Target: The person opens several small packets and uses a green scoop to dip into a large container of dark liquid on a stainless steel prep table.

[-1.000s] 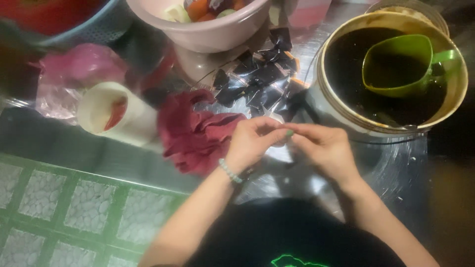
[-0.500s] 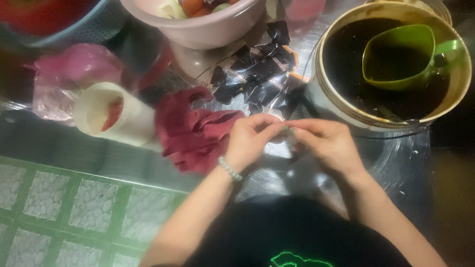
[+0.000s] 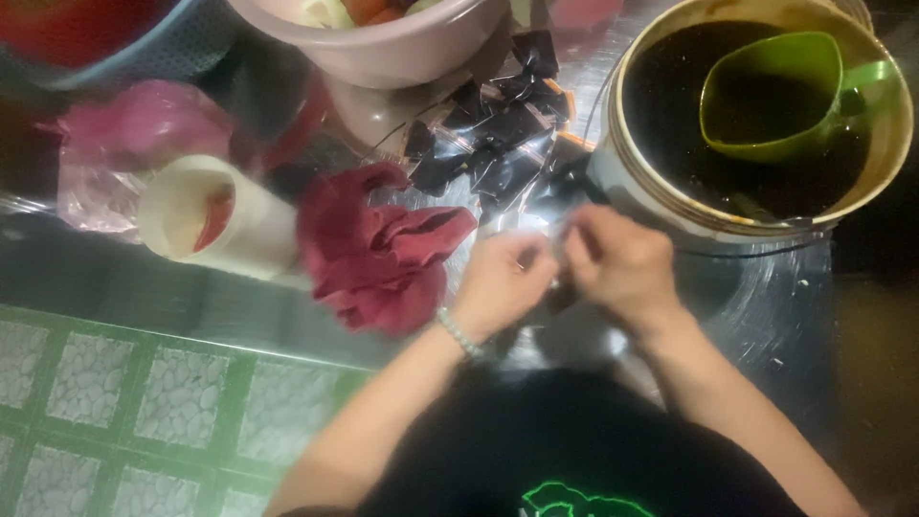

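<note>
My left hand [image 3: 503,280] and my right hand [image 3: 620,265] meet fingertip to fingertip over a shiny metal tray [image 3: 775,306]. Between them they pinch a small clear plastic bag [image 3: 555,287] with something dark in it; the fingers hide most of it. A bead bracelet circles my left wrist. Just beyond the hands lies a pile of small dark filled bags [image 3: 498,134]. To the right stands a round pot [image 3: 622,172] of dark liquid with a green plastic scoop [image 3: 771,96] floating in it.
A crumpled dark red cloth [image 3: 383,254] lies left of my hands. A cream cup [image 3: 215,220] lies tipped on its side beside a pink plastic bag [image 3: 124,144]. A pink bowl [image 3: 402,48] with food stands at the back. Green patterned tiles [image 3: 144,412] fill the lower left.
Both hands stayed together working the small bag, and the view shifted slightly. The pot, scoop, cloth and cup have kept their places.
</note>
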